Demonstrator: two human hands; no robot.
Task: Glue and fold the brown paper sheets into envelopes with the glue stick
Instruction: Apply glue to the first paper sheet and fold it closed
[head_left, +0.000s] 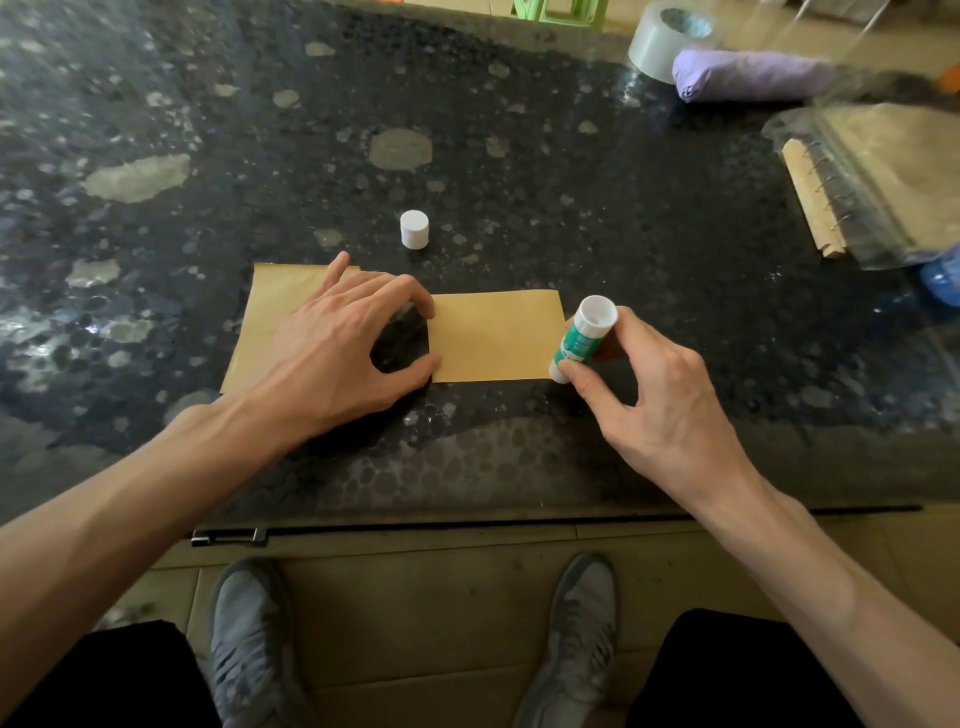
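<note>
1. Two brown sheets lie on the near part of the dark speckled table; the larger sheet is to the left and the smaller sheet to its right; dark table shows between them.
2. The left hand lies palm-down over the larger sheet, fingers arched and spread; its thumb tip and forefinger tip rest at the left edge of the smaller sheet; we see it grip nothing; we judge it is there to pin the paper so that it cannot slide under the glue.
3. The right hand pinches the glue stick between thumb and fingers, just beside the right edge of the smaller sheet; the stick is tilted, its open end up and toward us, its base low near the table.
4. The white cap stands upright farther off than the sheets; we take it to be parked clear of the work yet within reach.
5. We judge that gluing an edge comes next; the stick would first have to be turned open end down; we cannot tell whether any glue already lies on the paper.
6. At the far right sit a roll of tape and a clear packet of brown paper, well apart from the hands.
</note>
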